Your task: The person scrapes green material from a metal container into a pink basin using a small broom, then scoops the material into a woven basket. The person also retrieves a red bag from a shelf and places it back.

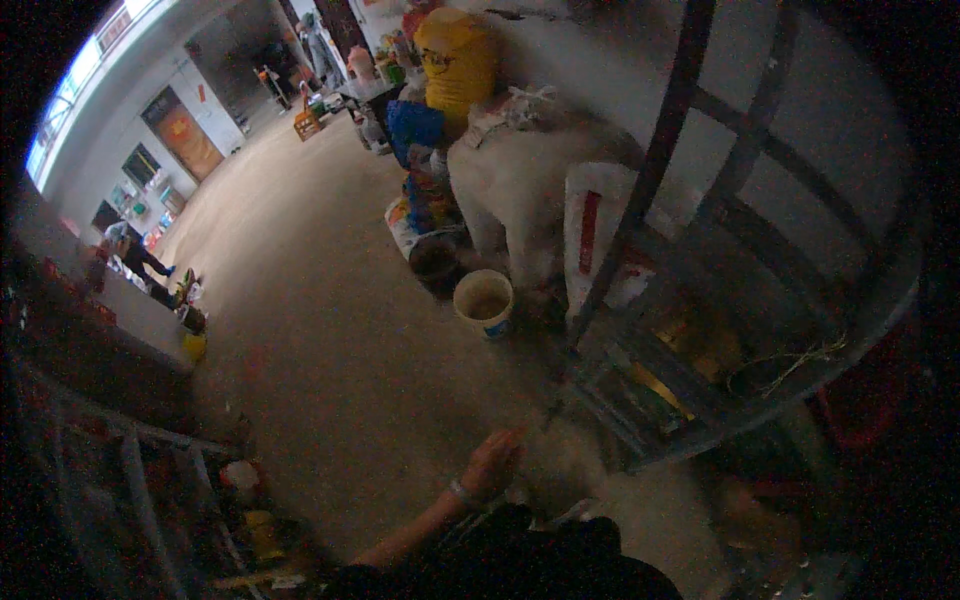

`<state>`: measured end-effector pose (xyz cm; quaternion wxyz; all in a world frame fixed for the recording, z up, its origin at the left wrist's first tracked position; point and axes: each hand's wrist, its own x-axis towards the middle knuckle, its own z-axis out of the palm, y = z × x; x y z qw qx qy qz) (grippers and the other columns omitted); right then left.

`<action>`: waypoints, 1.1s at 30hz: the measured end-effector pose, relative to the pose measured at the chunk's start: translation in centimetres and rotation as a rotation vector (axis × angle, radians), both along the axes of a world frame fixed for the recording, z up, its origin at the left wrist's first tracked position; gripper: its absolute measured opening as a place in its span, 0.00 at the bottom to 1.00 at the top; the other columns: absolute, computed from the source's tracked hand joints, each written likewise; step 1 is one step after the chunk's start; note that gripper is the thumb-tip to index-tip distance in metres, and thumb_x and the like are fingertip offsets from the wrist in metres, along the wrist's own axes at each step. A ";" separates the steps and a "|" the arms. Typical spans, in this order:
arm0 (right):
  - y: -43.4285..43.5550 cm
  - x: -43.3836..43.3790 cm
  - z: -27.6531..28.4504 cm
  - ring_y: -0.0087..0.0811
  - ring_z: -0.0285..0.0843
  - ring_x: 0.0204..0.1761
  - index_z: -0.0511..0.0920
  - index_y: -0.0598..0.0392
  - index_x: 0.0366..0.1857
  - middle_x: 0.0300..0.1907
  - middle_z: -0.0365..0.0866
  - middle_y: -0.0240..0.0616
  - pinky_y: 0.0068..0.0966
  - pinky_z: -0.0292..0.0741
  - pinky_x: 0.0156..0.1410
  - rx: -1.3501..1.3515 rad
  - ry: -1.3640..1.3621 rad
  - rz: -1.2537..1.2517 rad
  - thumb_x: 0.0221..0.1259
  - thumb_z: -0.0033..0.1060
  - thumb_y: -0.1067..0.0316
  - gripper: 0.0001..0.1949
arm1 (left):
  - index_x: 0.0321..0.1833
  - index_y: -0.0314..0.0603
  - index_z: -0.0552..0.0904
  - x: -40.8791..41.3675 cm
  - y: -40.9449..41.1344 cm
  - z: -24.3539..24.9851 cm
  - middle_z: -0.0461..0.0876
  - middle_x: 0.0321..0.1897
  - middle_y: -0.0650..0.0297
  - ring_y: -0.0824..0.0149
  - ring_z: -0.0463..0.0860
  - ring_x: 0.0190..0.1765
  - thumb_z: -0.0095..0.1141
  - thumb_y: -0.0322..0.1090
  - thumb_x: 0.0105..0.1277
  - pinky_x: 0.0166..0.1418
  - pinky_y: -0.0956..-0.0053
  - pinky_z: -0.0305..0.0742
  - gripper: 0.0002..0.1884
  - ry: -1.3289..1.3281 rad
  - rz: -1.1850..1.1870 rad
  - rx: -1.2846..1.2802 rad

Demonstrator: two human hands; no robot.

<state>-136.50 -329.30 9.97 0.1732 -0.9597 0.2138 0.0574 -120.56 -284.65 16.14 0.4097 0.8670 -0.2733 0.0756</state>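
Note:
My left hand (493, 463), with a white band at the wrist, is held in front of my body over the concrete floor. Its fingers look close together; the blur hides whether anything is in them. My right hand is out of view. Ahead of me a pale plastic bucket (484, 298) stands on the floor, beside a darker container (435, 257). Behind the bucket are a large pale covered bulk (517, 172) and a white sack with a red stripe (590, 225).
A metal-barred frame (675, 97) rises close on the right, and a metal railing (131, 472) stands at lower left. A full yellow sack (456, 64) and a blue bag (415, 124) lie farther back. Two people (135, 251) (319, 49) are in the distance.

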 end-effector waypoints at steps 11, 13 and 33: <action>23.5 24.2 5.9 0.45 0.76 0.51 0.80 0.52 0.46 0.49 0.80 0.40 0.42 0.69 0.60 -0.078 -0.482 0.975 0.60 0.54 0.63 0.13 | 0.60 0.35 0.74 3.9 5.8 -5.1 0.83 0.48 0.57 0.62 0.83 0.47 0.54 0.43 0.70 0.50 0.68 0.77 0.22 0.873 0.142 -0.430; 30.4 27.1 7.4 0.45 0.76 0.50 0.79 0.55 0.45 0.45 0.80 0.43 0.41 0.70 0.58 -0.192 -0.642 1.124 0.57 0.54 0.66 0.13 | 0.57 0.33 0.76 6.8 6.2 -2.7 0.85 0.43 0.59 0.64 0.82 0.47 0.57 0.46 0.68 0.51 0.70 0.77 0.23 1.168 0.294 -1.059; 57.4 45.5 -0.7 0.46 0.70 0.61 0.72 0.55 0.59 0.55 0.76 0.46 0.40 0.68 0.66 0.395 0.227 0.988 0.66 0.52 0.60 0.20 | 0.41 0.44 0.78 12.1 47.3 -15.6 0.78 0.37 0.62 0.63 0.76 0.40 0.57 0.39 0.60 0.42 0.62 0.74 0.10 0.967 1.097 -1.548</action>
